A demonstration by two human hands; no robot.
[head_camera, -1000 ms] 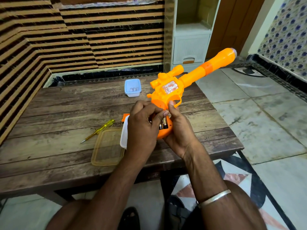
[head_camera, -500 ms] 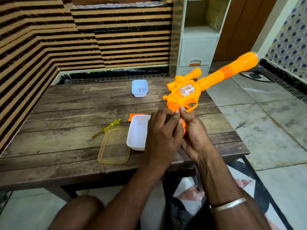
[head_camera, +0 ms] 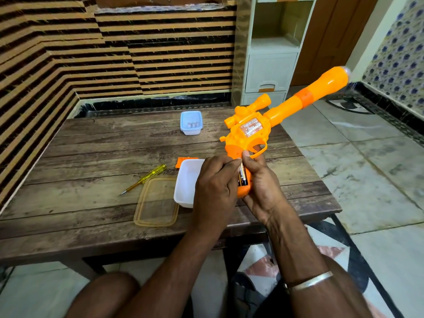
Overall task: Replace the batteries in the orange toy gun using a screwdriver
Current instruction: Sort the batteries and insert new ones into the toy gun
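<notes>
Batteries (head_camera: pixel 243 177) lie in the grip between your hands; your right hand (head_camera: pixel 263 189) clasps the toy gun (head_camera: pixel 247 134), your left hand (head_camera: pixel 215 187) pinches one's top end. Press it flat, poles matched

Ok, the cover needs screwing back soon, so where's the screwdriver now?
In the head view the screwdriver lies on the wooden table, just beyond the clear lid and left of the white container.
</notes>
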